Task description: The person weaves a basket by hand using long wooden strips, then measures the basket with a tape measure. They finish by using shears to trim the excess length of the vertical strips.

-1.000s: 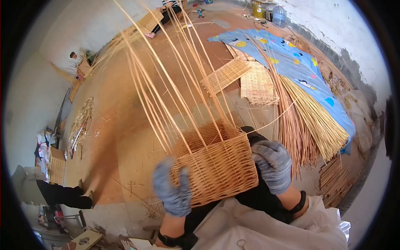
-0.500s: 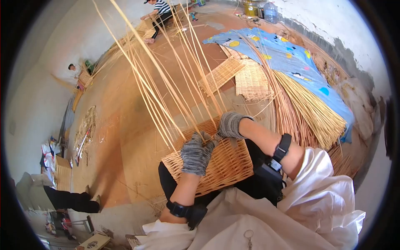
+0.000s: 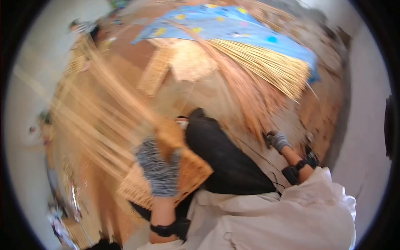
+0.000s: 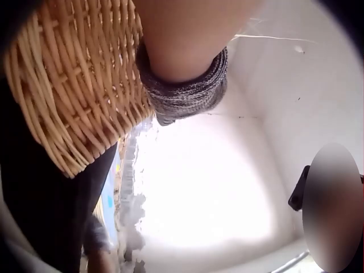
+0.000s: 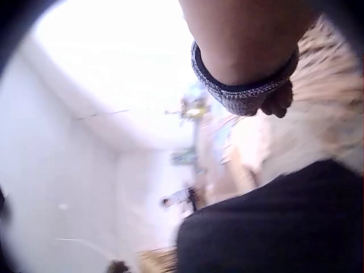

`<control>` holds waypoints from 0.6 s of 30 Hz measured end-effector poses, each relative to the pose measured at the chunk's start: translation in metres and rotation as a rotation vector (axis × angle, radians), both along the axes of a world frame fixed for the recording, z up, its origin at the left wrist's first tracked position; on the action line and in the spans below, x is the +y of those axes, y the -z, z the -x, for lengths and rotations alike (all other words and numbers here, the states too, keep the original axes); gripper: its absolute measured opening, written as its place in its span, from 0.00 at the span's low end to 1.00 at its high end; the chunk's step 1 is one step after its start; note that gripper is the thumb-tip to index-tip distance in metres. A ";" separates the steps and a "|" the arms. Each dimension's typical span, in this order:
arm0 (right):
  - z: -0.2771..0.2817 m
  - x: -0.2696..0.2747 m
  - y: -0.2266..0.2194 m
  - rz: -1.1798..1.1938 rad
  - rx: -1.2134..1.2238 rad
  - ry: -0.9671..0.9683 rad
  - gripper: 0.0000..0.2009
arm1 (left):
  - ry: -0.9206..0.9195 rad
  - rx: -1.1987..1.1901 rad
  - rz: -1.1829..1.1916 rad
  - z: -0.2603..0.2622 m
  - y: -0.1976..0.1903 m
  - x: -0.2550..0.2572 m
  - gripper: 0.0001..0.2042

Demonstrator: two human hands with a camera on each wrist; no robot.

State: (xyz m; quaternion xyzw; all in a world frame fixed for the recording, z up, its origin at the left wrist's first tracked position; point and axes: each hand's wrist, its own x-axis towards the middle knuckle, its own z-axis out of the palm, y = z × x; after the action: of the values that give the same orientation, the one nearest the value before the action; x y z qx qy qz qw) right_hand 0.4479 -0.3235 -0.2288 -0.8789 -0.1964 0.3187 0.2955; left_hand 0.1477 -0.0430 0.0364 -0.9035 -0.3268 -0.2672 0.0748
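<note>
A woven wicker basket with long upright rods lies tilted across the person's lap; the rods lean to the upper left. My left hand, in a grey striped knit glove, grips the basket at its upper edge, thumb apart from the fingers. In the left wrist view the basket weave rises beside the glove cuff. My right hand, gloved alike, is stretched far right, low by the floor, with its dark fingers bent. A small dark shape shows at its fingertips; I cannot tell whether it is held.
Reddish rods and a bundle of pale rods lie at the right under a blue patterned cloth. Flat woven panels lie beyond the dark trouser leg. Another person sits at the far left.
Both hands were together at the basket's rim half a second ago. My right hand has left it and reached out right. The basket has swung left and tilted, and the view has turned right.
</note>
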 end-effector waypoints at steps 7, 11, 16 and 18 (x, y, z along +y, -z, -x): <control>0.069 -0.196 0.150 0.847 0.065 -0.641 0.10 | 0.033 0.056 0.055 -0.021 -0.005 0.003 0.36; 0.091 -0.243 0.170 1.020 0.188 -0.699 0.10 | -0.107 -0.139 -0.187 -0.003 -0.013 -0.019 0.30; 0.054 -0.256 0.126 0.897 0.117 0.218 0.14 | -0.434 -0.107 -0.045 0.123 0.011 -0.007 0.39; 0.026 -0.262 0.114 0.806 0.063 0.578 0.17 | -0.508 -0.150 0.283 0.167 0.026 -0.011 0.37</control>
State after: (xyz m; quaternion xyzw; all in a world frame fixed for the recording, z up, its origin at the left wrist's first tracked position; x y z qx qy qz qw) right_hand 0.4222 -0.5852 -0.3427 -0.9318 0.2030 0.3006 0.0143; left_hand -0.0193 -0.0542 0.0108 -0.7719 -0.5810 -0.2579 -0.0115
